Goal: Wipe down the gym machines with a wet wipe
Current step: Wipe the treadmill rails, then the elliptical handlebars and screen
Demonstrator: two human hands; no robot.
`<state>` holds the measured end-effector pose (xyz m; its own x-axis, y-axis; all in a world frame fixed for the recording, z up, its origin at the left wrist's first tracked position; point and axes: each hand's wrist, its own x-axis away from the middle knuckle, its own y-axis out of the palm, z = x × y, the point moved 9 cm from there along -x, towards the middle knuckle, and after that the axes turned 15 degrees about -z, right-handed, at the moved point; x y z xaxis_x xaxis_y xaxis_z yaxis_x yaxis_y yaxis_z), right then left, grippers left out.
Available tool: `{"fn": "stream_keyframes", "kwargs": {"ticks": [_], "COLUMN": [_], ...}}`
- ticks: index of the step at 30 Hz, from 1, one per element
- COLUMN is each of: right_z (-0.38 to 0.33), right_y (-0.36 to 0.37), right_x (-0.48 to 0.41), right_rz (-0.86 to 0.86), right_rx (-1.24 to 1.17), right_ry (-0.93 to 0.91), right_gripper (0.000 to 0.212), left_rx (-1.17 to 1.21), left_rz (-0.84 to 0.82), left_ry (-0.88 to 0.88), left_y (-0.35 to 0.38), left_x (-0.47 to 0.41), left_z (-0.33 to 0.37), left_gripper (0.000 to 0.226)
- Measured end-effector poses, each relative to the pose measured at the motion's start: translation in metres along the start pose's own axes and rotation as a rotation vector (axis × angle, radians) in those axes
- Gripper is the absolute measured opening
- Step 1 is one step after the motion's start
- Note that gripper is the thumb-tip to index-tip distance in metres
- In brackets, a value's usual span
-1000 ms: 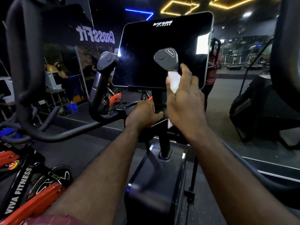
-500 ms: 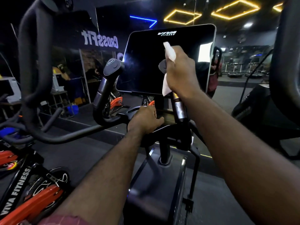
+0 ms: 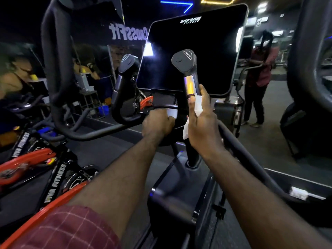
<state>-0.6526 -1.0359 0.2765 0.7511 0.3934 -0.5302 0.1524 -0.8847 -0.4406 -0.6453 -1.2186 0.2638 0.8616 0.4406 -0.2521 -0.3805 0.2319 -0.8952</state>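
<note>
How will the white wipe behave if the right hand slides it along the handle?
Probably floppy: the wipe creases in the right hand and its tail hangs loose. Likely light, since fingers alone pinch it. It may bunch against the handle.

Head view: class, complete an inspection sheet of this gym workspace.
Surface: console screen dark, with glare patches.
Job's things: wet wipe against the right handle, below its metal band.
Clutter: nothing seen.
Hands: right hand holds the wet wipe on the handle; left hand grips the centre bar.
Cables: nothing seen.
Surroundings: red spin bike at left; mirror wall ahead.
</note>
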Motion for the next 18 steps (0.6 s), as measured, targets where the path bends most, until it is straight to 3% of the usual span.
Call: {"fn": "stream_keyframes", "kwargs": {"ticks": [2, 4, 6, 9, 11, 15, 17, 18], "right_z": [0.008, 0.017, 0.016, 0.018, 0.026, 0.017, -0.026, -0.054], "right_y": [0.002, 0.005, -0.001, 0.000, 0.015, 0.108, 0.155, 0.172], "right_x": [0.023, 0.042, 0.063, 0.110, 0.146, 0.222, 0.272, 0.296], "right_rz": [-0.038, -0.067, 0.002, 0.129, 0.119, -0.404, -0.710, -0.831], "right_rx": [-0.085, -0.182, -0.214, -0.317, -0.389, -0.592, -0.679, -0.770], "right_ry": [0.032, 0.014, -0.063, -0.133, -0.027, 0.364, 0.427, 0.440], "right_gripper": [0.066, 0.059, 0.057, 0.043, 0.034, 0.091, 0.102, 0.096], "left_rx": [-0.004, -0.003, 0.175, 0.639, 0.838, 0.937, 0.954, 0.956], "left_rz": [0.059, 0.008, -0.116, -0.210, -0.195, -0.153, -0.090, -0.077], "left_ry": [0.118, 0.195, 0.165, 0.014, -0.051, -0.207, -0.301, -0.337], "left_y": [0.010, 0.023, 0.030, 0.028, 0.024, 0.010, -0.007, -0.016], "left_x": [0.023, 0.043, 0.065, 0.126, 0.184, 0.305, 0.366, 0.394], "left_z": [0.000, -0.007, -0.020, -0.043, -0.058, -0.094, -0.121, -0.133], "left_gripper": [0.032, 0.036, 0.036, 0.035, 0.024, 0.021, 0.024, 0.027]}}
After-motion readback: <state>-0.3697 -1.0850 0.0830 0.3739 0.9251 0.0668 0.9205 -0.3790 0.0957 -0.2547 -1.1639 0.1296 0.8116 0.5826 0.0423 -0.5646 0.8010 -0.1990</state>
